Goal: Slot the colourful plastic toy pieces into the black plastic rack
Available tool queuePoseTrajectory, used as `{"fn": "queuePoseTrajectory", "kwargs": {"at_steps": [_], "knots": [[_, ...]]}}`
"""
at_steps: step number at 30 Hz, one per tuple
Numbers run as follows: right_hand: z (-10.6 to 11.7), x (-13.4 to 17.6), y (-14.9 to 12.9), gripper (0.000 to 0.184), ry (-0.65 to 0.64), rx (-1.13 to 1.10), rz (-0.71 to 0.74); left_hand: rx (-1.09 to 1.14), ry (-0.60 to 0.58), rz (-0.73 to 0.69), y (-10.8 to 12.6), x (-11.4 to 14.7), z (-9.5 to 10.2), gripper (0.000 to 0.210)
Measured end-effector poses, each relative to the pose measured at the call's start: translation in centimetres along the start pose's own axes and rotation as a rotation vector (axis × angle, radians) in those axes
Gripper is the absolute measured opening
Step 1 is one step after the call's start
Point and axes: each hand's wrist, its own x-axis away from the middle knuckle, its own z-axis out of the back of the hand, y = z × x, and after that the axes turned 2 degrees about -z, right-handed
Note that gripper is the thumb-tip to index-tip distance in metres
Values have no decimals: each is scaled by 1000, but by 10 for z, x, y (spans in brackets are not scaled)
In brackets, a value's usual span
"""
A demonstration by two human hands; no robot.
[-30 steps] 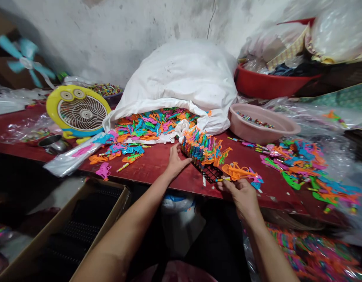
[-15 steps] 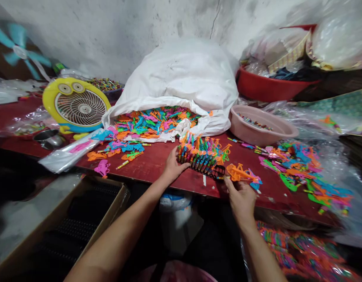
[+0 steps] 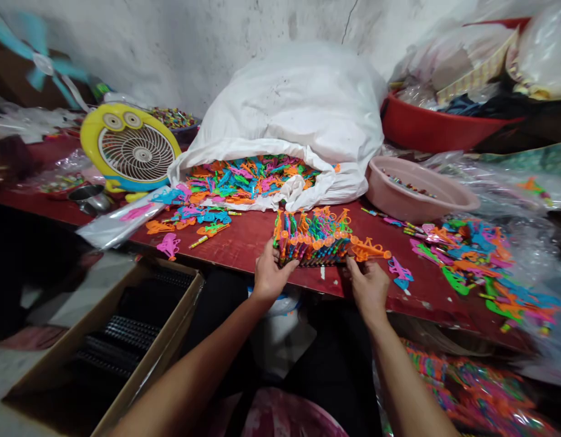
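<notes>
Dozens of bright plastic pieces (image 3: 314, 235) stand packed in a dark rack (image 3: 323, 263) near the front edge of the counter (image 3: 244, 243). It looks light and stiff, probably slippery, best held by its ends. The left hand (image 3: 271, 274) has its grip pinching one end; the right hand (image 3: 369, 286) touches the other, its pinch hidden. An orange piece (image 3: 370, 249) crowds the right fingers; a white sack (image 3: 294, 103) blocks the back, a pink basin (image 3: 390, 203) farther right.

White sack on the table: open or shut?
Open: the white sack gapes at the front, exposing colourful plastic pieces inside.
</notes>
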Motion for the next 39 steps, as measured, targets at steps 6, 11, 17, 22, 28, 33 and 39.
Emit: {"fn": "queuePoseTrajectory", "kwargs": {"at_steps": [6,11,17,22,28,33,39], "knots": [[-3,0,6,37,-37,101,136,-8,-5,-31,-2,1,1,60],[1,-7,-1,34,-85,277,291,-13,-37,-19,4,0,5,56],[0,-15,-8,23,-188,321,345,-12,-83,22,6,-4,9,54],[-1,-19,-7,18,-380,185,354,-28,22,-27,13,-4,33,72],[0,-27,-9,18,-484,185,352,-362,213,-527,87,2,47,37],[-4,-33,-8,18,-515,211,309,-591,-293,-781,142,-23,-5,36],[-7,-38,-3,15,-528,89,242,-942,-593,-789,160,-63,-47,24]]}}
